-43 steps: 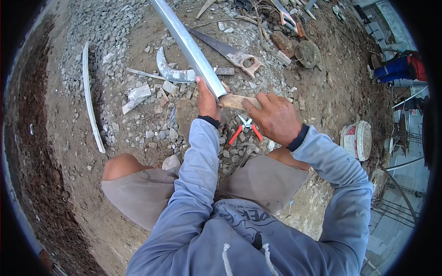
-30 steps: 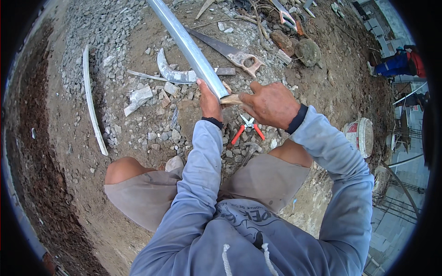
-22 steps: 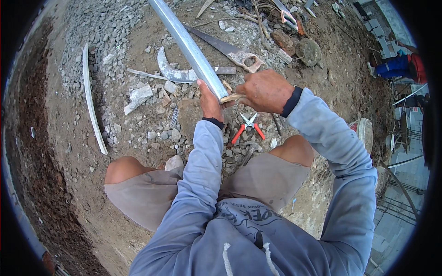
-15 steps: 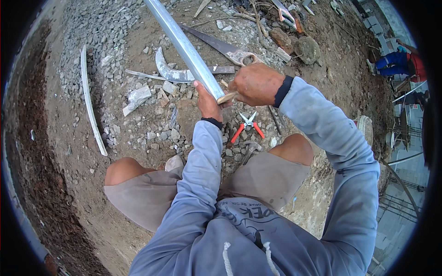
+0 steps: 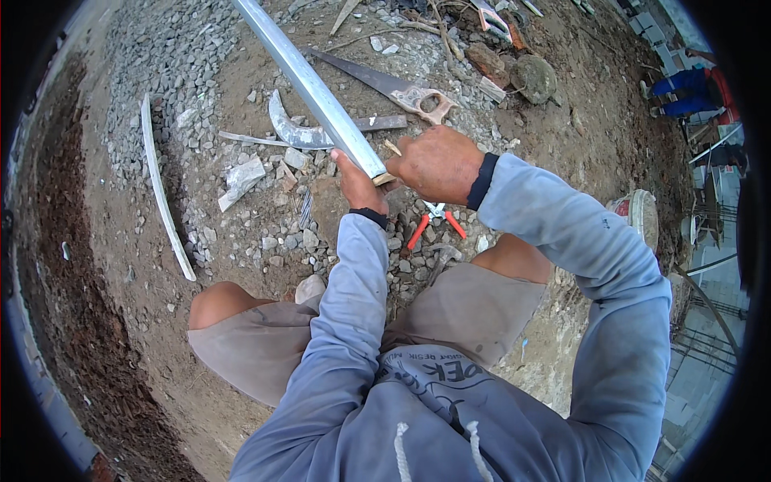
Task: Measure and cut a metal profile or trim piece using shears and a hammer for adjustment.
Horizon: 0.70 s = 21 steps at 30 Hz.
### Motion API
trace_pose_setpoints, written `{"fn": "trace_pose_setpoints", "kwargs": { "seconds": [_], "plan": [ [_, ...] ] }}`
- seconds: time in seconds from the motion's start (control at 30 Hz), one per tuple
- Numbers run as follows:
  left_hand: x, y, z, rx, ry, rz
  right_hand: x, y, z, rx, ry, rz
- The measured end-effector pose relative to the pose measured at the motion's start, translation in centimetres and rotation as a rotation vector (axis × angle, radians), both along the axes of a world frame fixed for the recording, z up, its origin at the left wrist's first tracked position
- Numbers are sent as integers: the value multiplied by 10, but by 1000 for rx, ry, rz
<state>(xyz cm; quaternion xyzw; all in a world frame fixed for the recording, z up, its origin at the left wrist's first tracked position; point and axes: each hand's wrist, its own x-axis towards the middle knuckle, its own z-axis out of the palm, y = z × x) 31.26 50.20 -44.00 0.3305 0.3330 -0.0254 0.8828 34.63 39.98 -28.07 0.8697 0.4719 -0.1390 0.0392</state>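
Note:
My left hand is closed round the near end of a long silver metal bar, which slants up to the top of the view. My right hand grips a short piece of pale wood at that end of the bar; most of the wood is hidden by my fingers. Beyond them lie a hand saw with a worn handle and a curved whitened piece. Red-handled cutters lie open on the stones below my right hand.
Gravel covers the ground at upper left, beside a pale curved strip. Another saw, rubble and a round stone lie at upper right. A bucket, pale blocks and a person in blue trousers are at right.
My right hand has moved up and left, closer to the bar's end, and now covers most of the wood. The bar sits slightly further left in the view.

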Motion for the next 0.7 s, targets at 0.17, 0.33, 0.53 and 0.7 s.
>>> {"fn": "trace_pose_setpoints", "kwargs": {
  "seconds": [0.17, 0.33, 0.53, 0.7],
  "plan": [
    [-2, 2, -2, -43, -77, 32, 5, 12, 3, -86, 26, 38],
    [-2, 0, 1, -14, -75, 46, 8, 12, -1, -70, 26, 43],
    [-2, 1, 0, -4, -86, -78, 19, -5, -2, -69, 28, -7],
    [-8, 5, -7, 81, -137, -130, 20, -10, -5, -71, -2, -13]
  ]
}}
